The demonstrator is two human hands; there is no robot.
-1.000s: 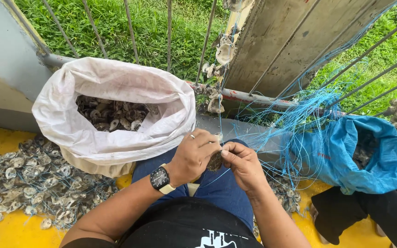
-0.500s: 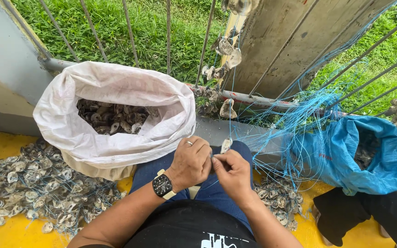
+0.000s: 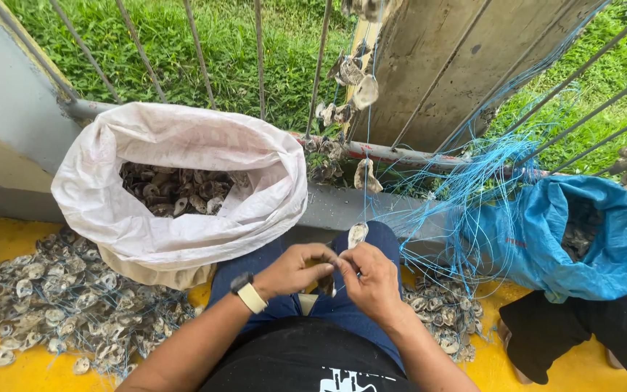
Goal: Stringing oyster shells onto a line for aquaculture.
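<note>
Both hands meet at lower centre of the frame, above the lap; left hand (image 3: 295,268), a watch on its wrist, is curled with fingertips pinched on a dark oyster shell (image 3: 318,272); right hand (image 3: 370,279) is knuckles-up, fingers narrowed in a pinch on the thin blue line (image 3: 365,181), which runs up toward top centre, strung with shells; a pale shell (image 3: 357,234) hangs on it just above the hands; a white sack (image 3: 183,145) of shells stands at left; a loose shell pile (image 3: 52,297) lies lower left on the yellow floor (image 3: 9,370); a blue sack (image 3: 596,247) sits at right.
</note>
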